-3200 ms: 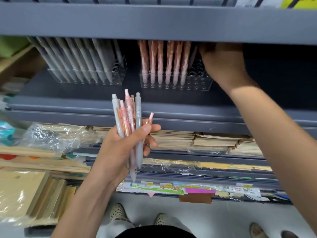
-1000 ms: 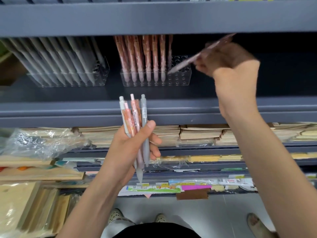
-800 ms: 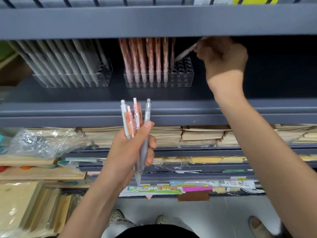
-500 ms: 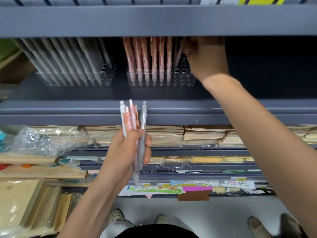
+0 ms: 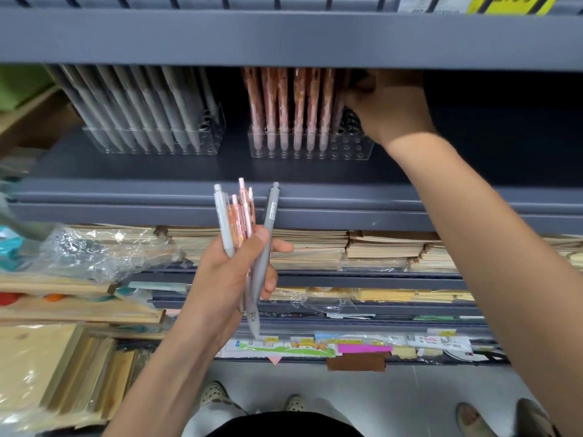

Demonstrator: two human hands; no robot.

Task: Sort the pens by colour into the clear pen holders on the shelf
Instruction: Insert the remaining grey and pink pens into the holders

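Note:
Two clear pen holders stand on the grey shelf (image 5: 189, 171). The left holder (image 5: 104, 146) is full of grey pens (image 5: 135, 105). The right holder (image 5: 356, 151) carries a row of pink pens (image 5: 284, 102), with bare holes on its right side. My right hand (image 5: 391, 111) reaches under the upper shelf and pinches the top of a pink pen (image 5: 340, 105) that stands at the right end of that row; its fingertips are in shadow. Lower down, my left hand (image 5: 230, 279) grips a mixed bundle of pens (image 5: 243, 212), several pink and two grey, tips downward.
The upper shelf edge (image 5: 284, 39) hangs low over the pen tops. Stacks of brown notebooks (image 5: 315, 247) fill the shelf below, with plastic-wrapped goods (image 5: 94, 250) at the left. Wooden boards (image 5: 47, 367) lie at the lower left. Feet show on the floor.
My right hand carried a pink pen from the air in front of the shelf into the pink holder and now stays at its top. The left hand's bundle has lost that pen since the earliest frame.

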